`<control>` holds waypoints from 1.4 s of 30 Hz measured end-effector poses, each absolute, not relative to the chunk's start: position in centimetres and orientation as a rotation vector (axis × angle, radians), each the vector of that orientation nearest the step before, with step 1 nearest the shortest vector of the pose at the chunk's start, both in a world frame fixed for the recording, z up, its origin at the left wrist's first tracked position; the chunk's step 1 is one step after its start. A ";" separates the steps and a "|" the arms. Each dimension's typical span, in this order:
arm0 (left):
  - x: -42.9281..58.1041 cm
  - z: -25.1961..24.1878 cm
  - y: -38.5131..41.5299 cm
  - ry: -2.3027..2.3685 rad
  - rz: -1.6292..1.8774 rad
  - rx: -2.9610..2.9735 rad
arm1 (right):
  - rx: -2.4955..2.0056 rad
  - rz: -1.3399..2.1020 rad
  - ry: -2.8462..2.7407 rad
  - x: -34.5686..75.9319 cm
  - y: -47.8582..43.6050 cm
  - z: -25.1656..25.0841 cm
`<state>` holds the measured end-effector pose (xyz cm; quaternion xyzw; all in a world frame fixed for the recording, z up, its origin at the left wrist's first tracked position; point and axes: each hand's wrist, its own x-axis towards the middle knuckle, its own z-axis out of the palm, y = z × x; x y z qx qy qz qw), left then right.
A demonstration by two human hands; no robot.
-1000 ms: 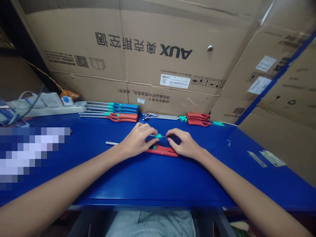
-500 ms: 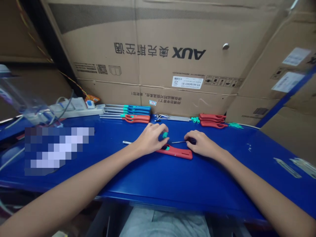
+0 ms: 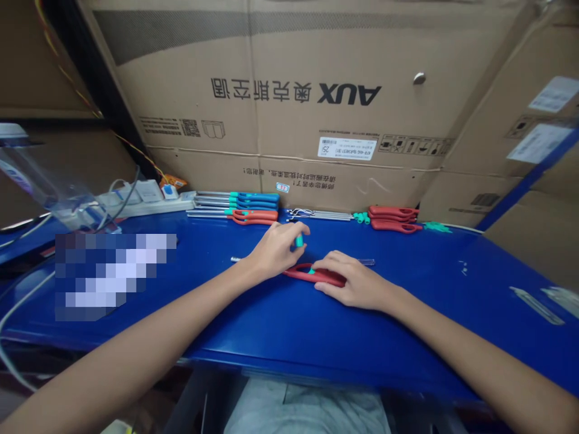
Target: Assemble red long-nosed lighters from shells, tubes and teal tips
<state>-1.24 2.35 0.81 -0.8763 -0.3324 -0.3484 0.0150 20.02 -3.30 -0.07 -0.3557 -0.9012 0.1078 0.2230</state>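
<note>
One red lighter is lying on the blue table, and the right hand is holding it, fingers and thumb curling around its right part. The left hand is pinching a small green cap, hovering just above the lighter's left part. Beyond the right hand a slim rod is resting. Along the table's far side, blue and red lighters, thin metal tubes, more green caps and red handles are lying in a row. A white power strip and a clear bottle are sitting leftward; pale strips are lying at the right. Behind everything, brown cardboard is rising like a wall, its lettering showing upside down.
</note>
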 end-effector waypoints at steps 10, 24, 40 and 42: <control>-1.5 1.8 2.3 -1.048 -1.251 -2.750 | -1.066 0.062 -2.436 21.6 -2.5 0.9; -1.3 1.9 3.1 -1.335 -2.000 -2.702 | -1.208 -0.098 -2.055 24.8 0.0 0.8; -0.9 2.7 2.7 -1.721 -2.300 -2.830 | -1.189 -0.069 -2.129 24.3 -0.3 0.7; -0.9 2.8 2.6 -1.716 -2.305 -2.836 | -1.193 -0.066 -2.139 24.3 -0.3 0.6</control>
